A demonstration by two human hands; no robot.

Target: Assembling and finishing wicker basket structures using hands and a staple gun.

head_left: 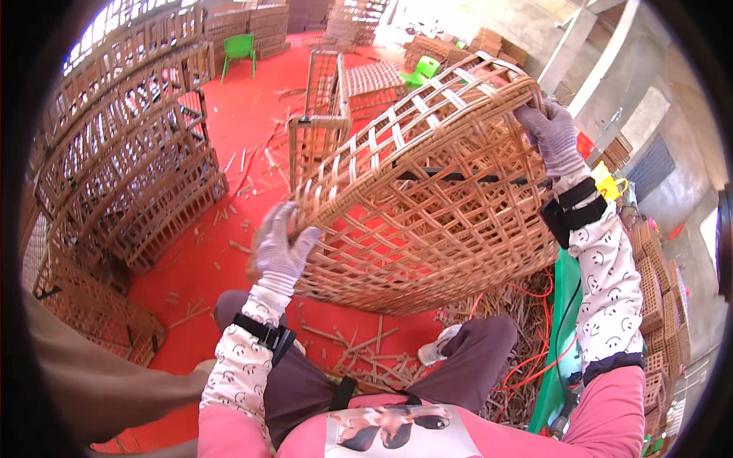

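Observation:
A large brown woven basket (450, 237) with an open lattice wall and a slatted side is held up tilted before me, its right end higher. My right hand (550, 137), in a striped grey-purple glove, grips the upper right corner of its rim. At the lower left corner, my left hand (284, 250) in a matching glove holds the basket, with the thumb on the near face. Some of the left fingers are blurred or hidden behind the rim. A dark bar (466, 176) shows through the lattice.
Stacked woven frames (145, 153) line the left. More frames (321, 130) stand beyond the basket. Cut strips (359, 343) litter the red floor (191, 282). A green bench edge (561, 336) and orange cord (527, 374) lie at right. Another person's sleeve or leg (114, 374) enters lower left.

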